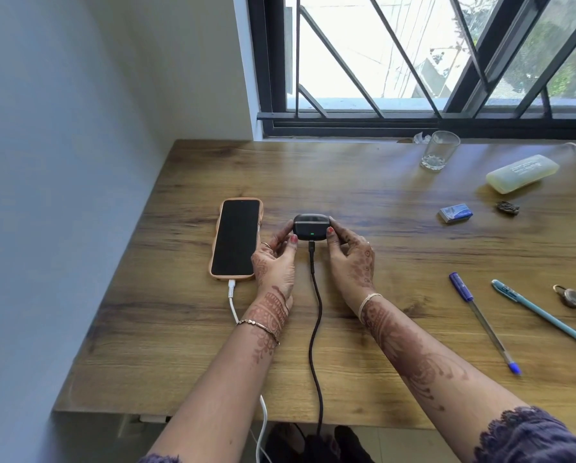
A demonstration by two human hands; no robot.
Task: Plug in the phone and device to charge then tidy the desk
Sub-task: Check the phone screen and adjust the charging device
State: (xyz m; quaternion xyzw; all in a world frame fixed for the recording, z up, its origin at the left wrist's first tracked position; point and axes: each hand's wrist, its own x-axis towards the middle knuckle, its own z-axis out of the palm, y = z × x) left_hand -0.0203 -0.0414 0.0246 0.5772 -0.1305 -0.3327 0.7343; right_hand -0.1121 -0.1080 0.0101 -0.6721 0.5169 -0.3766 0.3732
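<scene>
A phone [236, 238] in a tan case lies face up on the left of the wooden desk [363, 182], its screen dark, with a white cable [232, 295] plugged into its near end. To its right sits a small black device [311, 226] showing a green light, a black cable [315, 312] plugged into its front. My left hand [275, 262] pinches the device's left side. My right hand [350, 255] pinches its right side. Both cables run over the desk's near edge.
On the right of the desk lie a drinking glass [439, 150], a pale yellow case [522, 173], a small blue-and-white box [455, 212], a small dark object [508, 207], two pens [480, 319] [544, 314] and a padlock [571, 296]. A barred window lies behind, a wall to the left.
</scene>
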